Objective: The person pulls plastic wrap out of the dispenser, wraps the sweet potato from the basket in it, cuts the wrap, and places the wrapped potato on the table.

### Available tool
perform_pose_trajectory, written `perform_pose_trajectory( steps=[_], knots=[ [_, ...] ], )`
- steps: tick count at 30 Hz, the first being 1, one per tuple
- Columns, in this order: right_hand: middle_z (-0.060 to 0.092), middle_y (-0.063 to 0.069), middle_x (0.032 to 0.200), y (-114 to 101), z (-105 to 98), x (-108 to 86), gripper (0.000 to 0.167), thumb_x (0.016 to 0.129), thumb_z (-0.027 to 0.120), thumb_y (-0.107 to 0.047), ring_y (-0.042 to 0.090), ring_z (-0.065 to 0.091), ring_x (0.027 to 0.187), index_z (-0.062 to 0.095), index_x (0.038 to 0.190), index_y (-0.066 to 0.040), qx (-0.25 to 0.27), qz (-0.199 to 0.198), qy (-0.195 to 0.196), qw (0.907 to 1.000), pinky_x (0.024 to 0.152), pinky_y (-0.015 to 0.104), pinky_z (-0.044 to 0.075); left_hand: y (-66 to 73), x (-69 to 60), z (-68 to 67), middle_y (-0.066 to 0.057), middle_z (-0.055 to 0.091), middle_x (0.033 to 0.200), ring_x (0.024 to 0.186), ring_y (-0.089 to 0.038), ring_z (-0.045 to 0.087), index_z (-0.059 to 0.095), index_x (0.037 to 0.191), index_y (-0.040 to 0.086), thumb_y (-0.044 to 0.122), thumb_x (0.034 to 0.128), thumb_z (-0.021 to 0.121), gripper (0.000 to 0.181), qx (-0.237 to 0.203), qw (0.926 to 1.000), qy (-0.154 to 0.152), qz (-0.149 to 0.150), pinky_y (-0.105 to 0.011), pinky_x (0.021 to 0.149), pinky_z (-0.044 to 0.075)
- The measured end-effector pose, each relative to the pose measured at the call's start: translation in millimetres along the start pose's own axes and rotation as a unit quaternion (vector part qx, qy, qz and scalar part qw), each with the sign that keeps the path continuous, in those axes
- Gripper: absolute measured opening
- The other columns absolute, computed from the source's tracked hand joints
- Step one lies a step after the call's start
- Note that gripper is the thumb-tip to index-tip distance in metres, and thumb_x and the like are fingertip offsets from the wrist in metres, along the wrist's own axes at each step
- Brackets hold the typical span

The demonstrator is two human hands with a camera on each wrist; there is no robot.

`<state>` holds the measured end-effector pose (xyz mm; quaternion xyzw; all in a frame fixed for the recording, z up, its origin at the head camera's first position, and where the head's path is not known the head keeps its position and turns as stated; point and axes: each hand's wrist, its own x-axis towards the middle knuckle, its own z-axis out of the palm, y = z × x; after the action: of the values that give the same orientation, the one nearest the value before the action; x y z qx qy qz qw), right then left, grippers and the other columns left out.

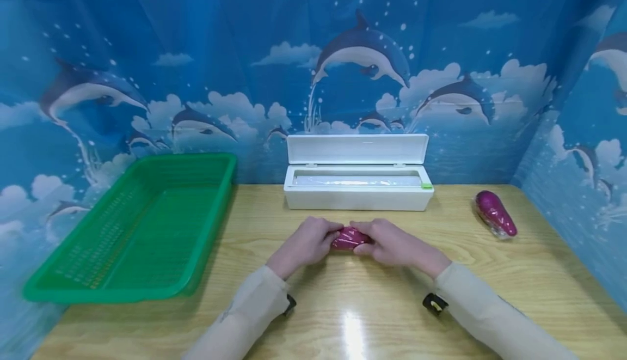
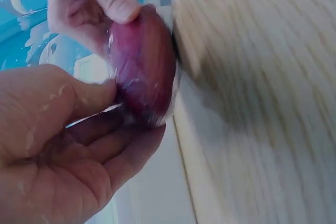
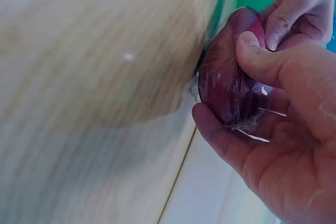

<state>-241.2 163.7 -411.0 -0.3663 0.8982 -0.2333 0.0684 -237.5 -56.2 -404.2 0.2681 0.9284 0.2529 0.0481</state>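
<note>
A purple eggplant point(image 1: 350, 238) in clear film lies between both hands, low over the table in front of the white box. My left hand point(image 1: 307, 241) grips its left end, with thumb and fingers on either side in the left wrist view. The other end is pinched by my right hand point(image 1: 392, 244), whose thumb presses on the film in the right wrist view. Crinkled film bunches at the ends of the eggplant point(image 3: 223, 77). Parts of the eggplant are hidden behind the fingers.
Behind the hands stands a white cling film box point(image 1: 360, 199), its lid point(image 1: 357, 149) raised and a film roll point(image 1: 357, 180) inside. A green basket point(image 1: 188, 289) sits at left. Another film-wrapped eggplant point(image 1: 496, 214) lies at right on the wooden table point(image 1: 372, 316). A dolphin-print curtain point(image 1: 274, 17) encloses the back.
</note>
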Motion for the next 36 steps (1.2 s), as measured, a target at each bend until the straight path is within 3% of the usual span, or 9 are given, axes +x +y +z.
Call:
perform_pose_trajectory(
  steps=[4, 7, 11, 14, 20, 26, 30, 33, 36],
  knots=[
    [0.072, 0.015, 0.119, 3, -2, 2.0, 0.046, 0.101, 0.062, -0.017, 0.014, 0.068, 0.093, 0.055, 0.140, 0.005, 0.012, -0.009, -0.005, 0.9999, 0.081, 0.031, 0.058, -5.3, 1.0, 1.1, -0.014, 0.076, 0.116, 0.077, -0.012, 0.065, 0.065, 0.135, 0.003, 0.012, 0.1039, 0.056, 0.033, -0.011, 0.9998, -0.010, 0.016, -0.025, 0.076, 0.057],
    [0.069, 0.017, 0.129, 5, -3, 1.3, 0.047, 0.105, 0.056, -0.021, 0.021, 0.069, 0.106, 0.051, 0.146, 0.003, 0.016, 0.016, -0.012, 0.9997, 0.093, 0.040, 0.058, -6.1, -0.6, 0.3, -0.015, 0.072, 0.125, 0.095, -0.018, 0.071, 0.060, 0.140, 0.002, 0.014, 0.1028, 0.059, 0.039, -0.021, 0.9995, -0.024, 0.005, -0.032, 0.092, 0.059],
    [0.072, 0.009, 0.116, 6, -6, -0.3, 0.042, 0.109, 0.048, -0.025, 0.013, 0.067, 0.093, 0.055, 0.145, -0.004, 0.037, 0.058, -0.023, 0.9974, 0.087, 0.036, 0.058, -3.8, -3.8, 0.3, -0.015, 0.069, 0.133, 0.117, -0.024, 0.069, 0.058, 0.140, 0.002, 0.015, 0.0971, 0.069, 0.046, -0.022, 0.9994, -0.027, -0.007, -0.037, 0.103, 0.055],
    [0.072, 0.005, 0.106, 7, -8, -1.4, 0.039, 0.109, 0.045, -0.023, 0.012, 0.065, 0.084, 0.060, 0.140, -0.005, 0.055, 0.073, -0.028, 0.9955, 0.081, 0.035, 0.057, -3.2, -3.9, 2.7, -0.014, 0.070, 0.131, 0.116, -0.023, 0.069, 0.061, 0.137, 0.002, 0.015, 0.0928, 0.075, 0.048, -0.013, 0.9996, -0.025, 0.001, -0.035, 0.102, 0.056],
    [0.069, 0.016, 0.129, 4, -6, -3.5, 0.044, 0.108, 0.049, -0.026, 0.025, 0.067, 0.113, 0.057, 0.142, 0.001, 0.033, 0.062, -0.027, 0.9971, 0.098, 0.046, 0.056, -4.0, 1.5, 8.3, -0.012, 0.073, 0.125, 0.113, -0.022, 0.070, 0.065, 0.133, 0.003, 0.011, 0.0896, 0.078, 0.046, -0.005, 0.9996, -0.025, 0.008, -0.034, 0.101, 0.056],
    [0.071, 0.015, 0.124, 0, -6, -5.3, 0.052, 0.101, 0.062, -0.031, 0.016, 0.068, 0.102, 0.056, 0.142, 0.001, 0.044, 0.051, -0.045, 0.9967, 0.091, 0.035, 0.058, -2.9, 6.6, 8.6, -0.012, 0.071, 0.128, 0.120, -0.027, 0.067, 0.066, 0.129, 0.005, 0.004, 0.0821, 0.081, 0.049, -0.035, 0.9987, -0.032, -0.020, -0.039, 0.107, 0.053],
    [0.073, 0.009, 0.113, -2, -7, -4.5, 0.045, 0.101, 0.063, -0.026, 0.007, 0.064, 0.088, 0.061, 0.137, 0.000, 0.051, 0.045, -0.053, 0.9963, 0.080, 0.025, 0.056, -2.2, 7.8, 8.3, -0.012, 0.071, 0.126, 0.117, -0.026, 0.068, 0.067, 0.127, 0.006, 0.005, 0.0800, 0.083, 0.050, -0.038, 0.9983, -0.036, -0.024, -0.039, 0.106, 0.054],
    [0.073, 0.005, 0.106, -2, -7, -4.5, 0.039, 0.102, 0.061, -0.022, 0.006, 0.062, 0.082, 0.063, 0.135, -0.002, 0.055, 0.043, -0.054, 0.9961, 0.077, 0.024, 0.055, -2.5, 7.6, 8.1, -0.011, 0.072, 0.124, 0.115, -0.026, 0.068, 0.067, 0.126, 0.007, 0.005, 0.0797, 0.084, 0.049, -0.039, 0.9985, -0.032, -0.022, -0.038, 0.104, 0.055],
    [0.073, 0.007, 0.113, 0, -5, -6.8, 0.041, 0.104, 0.058, -0.024, 0.008, 0.063, 0.088, 0.059, 0.140, -0.003, 0.055, 0.047, -0.041, 0.9966, 0.080, 0.027, 0.055, -3.5, 7.0, 8.4, -0.011, 0.071, 0.127, 0.117, -0.026, 0.068, 0.065, 0.129, 0.007, 0.004, 0.0818, 0.082, 0.050, -0.057, 0.9979, -0.024, -0.020, -0.038, 0.105, 0.054]
  ],
)
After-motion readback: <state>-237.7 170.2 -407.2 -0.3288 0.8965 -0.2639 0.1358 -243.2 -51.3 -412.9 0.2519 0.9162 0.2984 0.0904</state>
